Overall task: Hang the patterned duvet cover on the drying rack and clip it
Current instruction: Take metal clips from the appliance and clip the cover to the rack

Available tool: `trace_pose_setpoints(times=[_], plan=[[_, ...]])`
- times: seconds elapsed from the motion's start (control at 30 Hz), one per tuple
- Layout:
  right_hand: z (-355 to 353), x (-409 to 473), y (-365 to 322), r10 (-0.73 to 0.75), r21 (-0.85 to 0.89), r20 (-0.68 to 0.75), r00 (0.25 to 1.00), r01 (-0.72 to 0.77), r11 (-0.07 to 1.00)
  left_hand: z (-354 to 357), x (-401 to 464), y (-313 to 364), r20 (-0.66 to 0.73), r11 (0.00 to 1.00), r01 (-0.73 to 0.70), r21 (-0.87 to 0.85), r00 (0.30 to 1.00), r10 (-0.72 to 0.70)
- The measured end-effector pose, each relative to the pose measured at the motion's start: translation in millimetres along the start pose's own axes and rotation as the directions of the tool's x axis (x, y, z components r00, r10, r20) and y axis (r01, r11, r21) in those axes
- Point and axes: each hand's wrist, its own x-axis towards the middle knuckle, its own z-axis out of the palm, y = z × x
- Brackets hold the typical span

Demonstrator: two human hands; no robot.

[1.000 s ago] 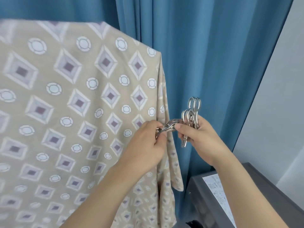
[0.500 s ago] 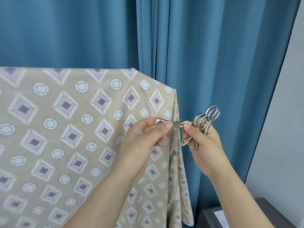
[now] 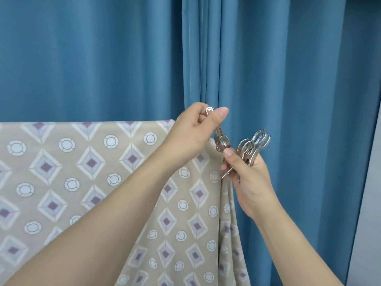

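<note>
The draped duvet cover (image 3: 92, 172) blocks the frame's lower left; blue curtains (image 3: 268, 69) close off the back. Open air remains above the cover's top edge.

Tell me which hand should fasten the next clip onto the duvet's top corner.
Left. The left hand already pinches a single clip at the duvet cover corner; the right hand is full of spare clips.
</note>
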Motion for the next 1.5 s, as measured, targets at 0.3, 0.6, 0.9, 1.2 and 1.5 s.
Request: trace_pose_setpoints(times=[0.3, 0.6, 0.9, 1.2, 1.5], plan=[[-18.1, 46.3, 9.3, 0.138, -0.423, -0.085, 0.987, -0.161, 0.892, -15.2, 79.1, 14.5, 0.165, 0.855, -0.118, 0.504, 0.986, 0.039], [-12.2, 50.9, 20.3, 0.150, -0.445, -0.054, 0.987, -0.158, 0.881, -20.0, 79.1, -10.0, 0.373, 0.702, -0.088, 0.707, 0.889, -0.264], [-14.8, 55.4, 21.8, 0.125, -0.462, -0.070, 0.990, -0.143, 0.875, -12.0, 77.6, 2.2, 0.430, 0.588, -0.162, 0.792, 0.832, -0.350], [-15.9, 51.5, 18.5, 0.119, -0.423, -0.066, 0.991, -0.136, 0.896, -10.8, 66.0, 7.2, 0.419, 0.708, -0.047, 0.704, 0.833, -0.361], [-3.1, 17.5, 2.4, -0.079, -0.552, -0.042, 0.996, 0.043, 0.833, -33.7, 25.3, 19.2, 0.207, 0.686, -0.120, 0.717, 0.977, -0.046]])
